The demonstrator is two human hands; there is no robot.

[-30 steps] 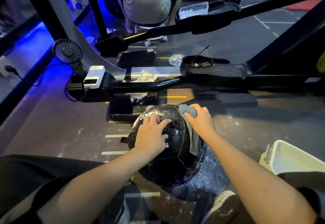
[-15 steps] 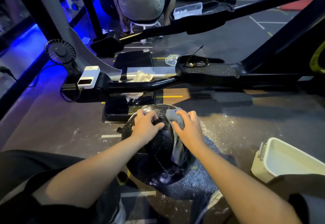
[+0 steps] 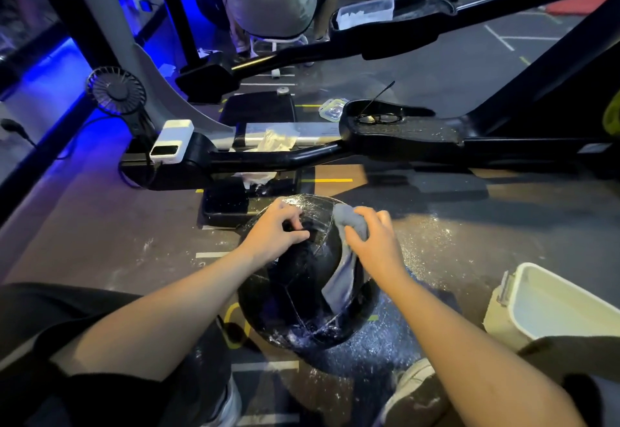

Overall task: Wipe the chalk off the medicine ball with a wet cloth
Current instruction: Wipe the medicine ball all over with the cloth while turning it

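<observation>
A black medicine ball [image 3: 295, 296] sits wet and shiny on the gym floor between my knees. My left hand [image 3: 273, 230] rests on its upper left side with the fingers curled down onto the surface. My right hand [image 3: 372, 242] grips a grey wet cloth [image 3: 342, 269] against the ball's upper right. The cloth bunches under my fingers and hangs down the ball's right side.
A white plastic tub [image 3: 550, 306] stands on the floor at the right. A black exercise machine frame [image 3: 302, 155] crosses just beyond the ball, with a white power bank [image 3: 171, 141], eyeglasses [image 3: 379, 118] and a small fan [image 3: 115, 91] on it. A person stands farther back. Wet floor surrounds the ball.
My right hand has drawn the cloth leftward across the ball's top and bunched it. The left hand has shifted slightly up the ball, fingers curling more.
</observation>
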